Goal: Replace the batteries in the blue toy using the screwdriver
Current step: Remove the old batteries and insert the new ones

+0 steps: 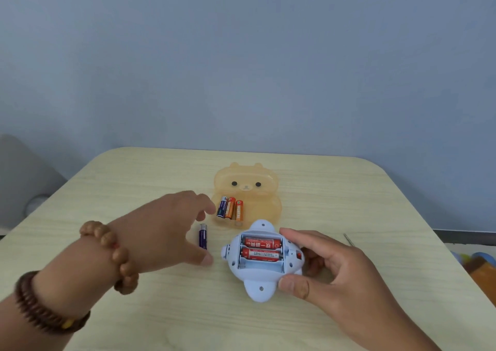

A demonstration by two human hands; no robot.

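Blue plastic toy [259,259] lies belly-up on the pale wood-grain table [150,179], just in front of me and right of centre. Its battery bay is open; I see no cover anywhere in view. Two red batteries [261,248] sit in the upper slots, side by side — the third slot, nearest me, looks bare.

My right hand [341,278] steadies the toy from its right side: thumb pressed on the near lobe, fingertips on the far edge of the bay, the rest loosely curled. Left hand [163,227] hangs over the table to the left of the toy, fingers spread and relaxed, pinching nothing. Directly beneath those fingers lies a purple battery [203,236], loose on the table, not touched as far as I can tell.

Behind the toy, an orange bear-shaped case [247,187] stands open with three batteries [230,208] in its tray — one dark blue, two orange. A thin metal shaft, probably the screwdriver [348,239], pokes out past my right hand; most of it is hidden.

My reading: the swap itself is under way, with the bay part-filled. I can't tell from here whether the red cells are old or fresh, nor whether the purple one is coming out or going in.

Next move calls for a clean pinch with the left hand on one battery and a check of its polarity against the slot's spring end, while the right hand holds the toy level.
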